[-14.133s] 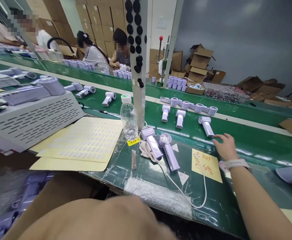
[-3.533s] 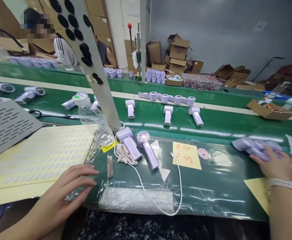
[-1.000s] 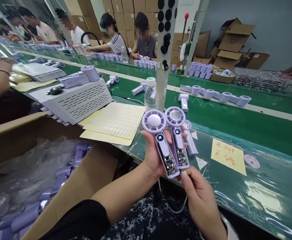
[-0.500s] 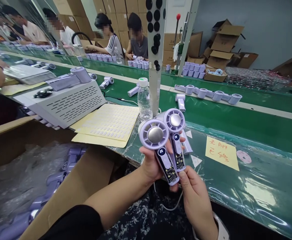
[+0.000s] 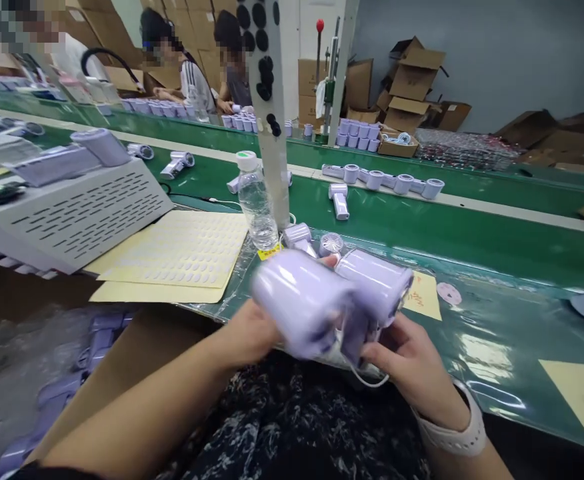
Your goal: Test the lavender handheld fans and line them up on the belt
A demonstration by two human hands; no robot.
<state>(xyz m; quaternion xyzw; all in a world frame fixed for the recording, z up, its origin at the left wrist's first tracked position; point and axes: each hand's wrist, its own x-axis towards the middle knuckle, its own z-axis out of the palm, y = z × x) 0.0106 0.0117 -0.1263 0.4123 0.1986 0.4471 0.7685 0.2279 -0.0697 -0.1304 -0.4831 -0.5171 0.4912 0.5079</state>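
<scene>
Two lilac handheld fans [image 5: 332,297] sit side by side in front of me, tipped so their heads point toward the camera, blurred by motion. My left hand [image 5: 245,330] grips them from the left. My right hand [image 5: 412,363], with a white watch band at the wrist, is curled at their lower ends, where a white cable [image 5: 369,381] loops under them. On the green bench behind lie two more fans [image 5: 312,241] and a yellow handwritten note [image 5: 425,297].
A water bottle [image 5: 256,203] stands by a white post [image 5: 272,113]. Yellow sticker sheets [image 5: 172,257] and a grey vented box [image 5: 67,217] lie to the left. A carton of lilac fans [image 5: 57,373] is at lower left. The green conveyor [image 5: 472,230] carries more fans; other people work beyond.
The two fans, held upright with displays facing me half a second ago, are now tilted down and forward. My view has swung to the right.
</scene>
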